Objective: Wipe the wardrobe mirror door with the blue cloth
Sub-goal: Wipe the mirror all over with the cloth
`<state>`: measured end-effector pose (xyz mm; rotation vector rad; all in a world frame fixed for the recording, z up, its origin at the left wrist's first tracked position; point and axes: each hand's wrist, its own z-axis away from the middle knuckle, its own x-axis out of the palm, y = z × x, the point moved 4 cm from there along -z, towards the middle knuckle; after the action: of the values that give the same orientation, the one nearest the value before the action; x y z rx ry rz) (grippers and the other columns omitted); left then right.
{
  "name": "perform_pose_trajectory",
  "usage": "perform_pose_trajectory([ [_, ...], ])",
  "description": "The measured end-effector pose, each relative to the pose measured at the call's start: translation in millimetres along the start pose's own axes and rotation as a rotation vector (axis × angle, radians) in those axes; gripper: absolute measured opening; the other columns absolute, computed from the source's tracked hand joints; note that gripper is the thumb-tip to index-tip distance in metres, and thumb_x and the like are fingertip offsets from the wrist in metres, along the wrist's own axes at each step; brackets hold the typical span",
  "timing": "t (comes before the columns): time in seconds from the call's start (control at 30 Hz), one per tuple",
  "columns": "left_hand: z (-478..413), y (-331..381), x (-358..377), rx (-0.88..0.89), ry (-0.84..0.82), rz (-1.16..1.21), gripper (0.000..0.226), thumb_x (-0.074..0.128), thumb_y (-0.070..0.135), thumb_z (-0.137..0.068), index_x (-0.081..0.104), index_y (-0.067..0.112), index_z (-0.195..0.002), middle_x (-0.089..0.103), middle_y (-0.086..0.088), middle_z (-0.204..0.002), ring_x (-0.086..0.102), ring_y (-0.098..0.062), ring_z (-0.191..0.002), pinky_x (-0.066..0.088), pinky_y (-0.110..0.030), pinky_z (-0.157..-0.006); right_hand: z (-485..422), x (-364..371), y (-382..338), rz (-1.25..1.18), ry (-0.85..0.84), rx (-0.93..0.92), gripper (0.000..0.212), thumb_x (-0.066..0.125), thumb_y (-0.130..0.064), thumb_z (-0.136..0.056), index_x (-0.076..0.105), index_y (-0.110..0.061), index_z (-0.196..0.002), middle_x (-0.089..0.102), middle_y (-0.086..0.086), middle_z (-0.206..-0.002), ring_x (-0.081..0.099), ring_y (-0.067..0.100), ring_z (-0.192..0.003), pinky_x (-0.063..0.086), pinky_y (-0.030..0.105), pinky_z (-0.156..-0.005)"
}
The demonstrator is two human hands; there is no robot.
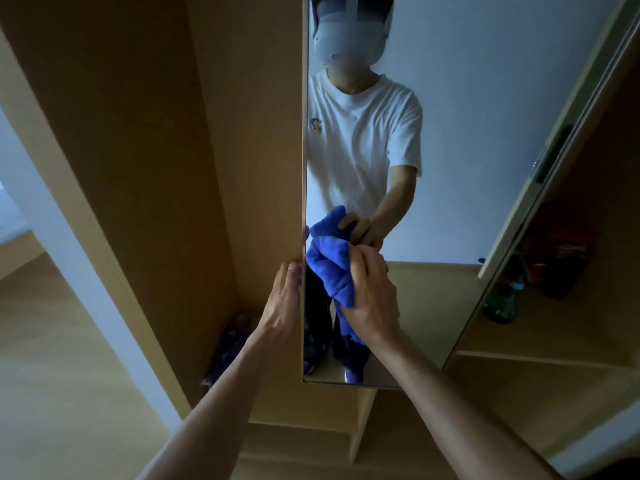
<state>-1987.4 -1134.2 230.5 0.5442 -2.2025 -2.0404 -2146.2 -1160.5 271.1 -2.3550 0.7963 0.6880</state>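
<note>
I see blue cloth (329,268) bunched in thick folds, vivid, pressed on mirror door (467,133) low down, just beside its left edge. Right hand (372,296) grips cloth, fingers curled round it. Left hand (282,303) flat, fingers straight, touching door's left edge. Wide stretch of glass runs right and up from cloth. Wardrobe compartment at right: green bottle (500,306) on shelf (554,355), dark red item beside it, can't make out. Purple patterned fabric (232,344) heaped low, left of door.
</note>
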Motion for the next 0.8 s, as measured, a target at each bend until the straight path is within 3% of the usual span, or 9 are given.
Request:
perform_pose_trajectory([
  [0.07, -3.7, -4.4, -1.5, -0.041, 0.002, -0.039, 0.040, 0.026, 0.063, -0.102, 0.049, 0.082, -0.074, 0.059, 0.016, -0.106, 0.058, -0.013, -0.110, 0.042, -0.034, -0.096, -2.7, -12.5, 11.7, 0.085, 0.047, -0.017, 0.054, 0.072, -0.015, -0.080, 0.047, -0.015, -0.128, 0.057, 0.009, -0.116, 0.053, 0.022, -0.103, 0.045, 0.024, -0.071],
  [0.13, -2.3, -4.8, -0.2, -0.047, -0.023, -0.020, 0.036, 0.025, 0.066, -0.101, 0.049, 0.080, -0.077, 0.058, 0.016, -0.106, 0.057, -0.016, -0.111, 0.041, -0.036, -0.098, -5.9, -26.6, 21.8, 0.167, 0.065, -0.056, 0.053, 0.070, -0.014, -0.084, 0.047, -0.017, -0.132, 0.056, 0.007, -0.117, 0.053, 0.021, -0.103, 0.046, 0.025, -0.076],
  [0.2, -2.2, -8.9, -0.7, -0.053, -0.050, 0.028, 0.031, 0.023, 0.071, -0.095, 0.052, 0.065, -0.105, 0.059, 0.012, -0.117, 0.056, -0.015, -0.118, 0.041, -0.039, -0.106, -6.8, -27.2, 26.2, 0.211, -0.009, -0.063, 0.055, 0.069, -0.014, -0.085, 0.050, -0.018, -0.136, 0.053, 0.006, -0.119, 0.053, 0.023, -0.105, 0.050, 0.032, -0.080],
  [0.27, -3.6, -17.0, 0.6, -0.036, -0.075, 0.036, 0.066, 0.023, 0.073, -0.093, 0.049, 0.032, -0.138, 0.056, 0.020, -0.115, 0.056, -0.008, -0.115, 0.041, -0.040, -0.109, -6.2, -25.7, 22.0, 0.261, -0.012, -0.117, 0.056, 0.068, -0.015, -0.084, 0.053, -0.019, -0.138, 0.053, 0.006, -0.120, 0.052, 0.025, -0.104, 0.048, 0.036, -0.081],
  [0.3, -3.7, -19.7, 0.0, -0.043, -0.078, 0.042, 0.074, 0.024, 0.074, -0.093, 0.041, 0.027, -0.148, 0.054, 0.024, -0.113, 0.055, -0.007, -0.116, 0.040, -0.039, -0.109, -5.0, -23.3, 21.0, 0.281, -0.002, -0.144, 0.056, 0.067, -0.016, -0.085, 0.053, -0.020, -0.139, 0.053, 0.005, -0.120, 0.051, 0.025, -0.103, 0.046, 0.036, -0.082],
  [0.33, -4.1, -21.9, -0.4, -0.039, -0.071, 0.046, 0.069, 0.024, 0.074, -0.094, 0.040, 0.037, -0.149, 0.053, 0.026, -0.113, 0.055, -0.009, -0.119, 0.040, -0.040, -0.111, -4.1, -20.4, 19.5, 0.289, 0.001, -0.158, 0.056, 0.066, -0.017, -0.086, 0.052, -0.021, -0.140, 0.053, 0.005, -0.120, 0.052, 0.025, -0.102, 0.045, 0.037, -0.083],
  [0.43, -3.9, -19.3, -1.2, -0.035, -0.082, 0.039, 0.027, 0.023, 0.073, -0.095, 0.049, 0.081, -0.101, 0.055, 0.025, -0.118, 0.054, -0.011, -0.123, 0.040, -0.044, -0.113, 0.0, -11.4, 14.8, 0.331, 0.023, -0.172, 0.056, 0.065, -0.017, -0.087, 0.052, -0.022, -0.141, 0.053, 0.005, -0.122, 0.051, 0.026, -0.101, 0.045, 0.040, -0.086],
  [0.6, -3.9, -26.3, 1.0, 0.005, -0.091, 0.080, 0.038, 0.026, 0.070, -0.099, 0.054, 0.056, -0.121, 0.061, 0.009, -0.132, 0.057, -0.016, -0.127, 0.043, -0.051, -0.111, 5.7, 9.1, 2.0, 0.371, -0.113, -0.270, 0.064, 0.074, -0.013, -0.077, 0.054, -0.018, -0.138, 0.054, 0.010, -0.125, 0.053, 0.031, -0.100, 0.047, 0.046, -0.085],
  [0.8, -5.6, -34.8, 6.6, -0.033, -0.040, 0.135, 0.042, 0.031, 0.067, -0.100, 0.060, 0.040, -0.114, 0.064, 0.000, -0.124, 0.062, -0.022, -0.119, 0.047, -0.055, -0.105, 13.8, 28.6, -6.5, 0.398, -0.169, -0.308, 0.064, 0.075, -0.011, -0.078, 0.054, -0.018, -0.138, 0.058, 0.011, -0.124, 0.055, 0.031, -0.096, 0.048, 0.046, -0.081],
])
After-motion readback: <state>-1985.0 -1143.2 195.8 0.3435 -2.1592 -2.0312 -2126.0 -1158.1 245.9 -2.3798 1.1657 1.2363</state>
